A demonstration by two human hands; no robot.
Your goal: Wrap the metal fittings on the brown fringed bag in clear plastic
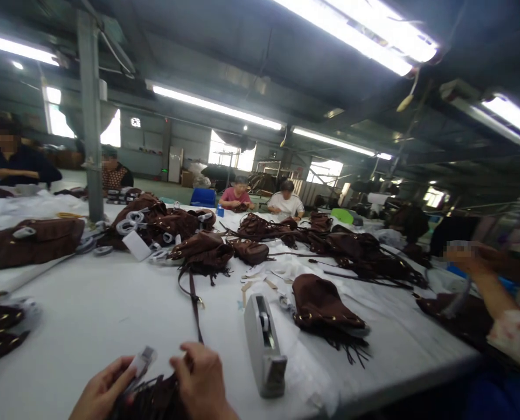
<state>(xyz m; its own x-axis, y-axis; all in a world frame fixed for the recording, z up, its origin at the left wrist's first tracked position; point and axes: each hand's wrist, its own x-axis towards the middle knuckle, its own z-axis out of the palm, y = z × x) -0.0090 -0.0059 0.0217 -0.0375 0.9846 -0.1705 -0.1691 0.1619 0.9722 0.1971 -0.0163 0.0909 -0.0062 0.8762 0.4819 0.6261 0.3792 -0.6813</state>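
At the bottom of the head view, my left hand (102, 388) is closed, pinching a white cable plug (143, 360) with a greyish end that looks like USB. A dark brown fringed bag (157, 399) lies below both hands, partly cut off by the frame edge. My right hand (203, 379) is curled over the bag's right side with its fingers bent; whatever lies between them is hidden. A grey tape dispenser (264, 344) stands on the white table just right of that hand. Beyond the hands, a thin brown strap (194, 303) with a buckle runs up the table.
Another brown fringed bag (325, 300) lies right of the dispenser. Coiled white cables (131, 223) and a white box (136, 246) rest by a pile of brown bags (155, 216). A metal post (90, 116) rises at left. A co-worker's arm (496, 291) reaches in at right.
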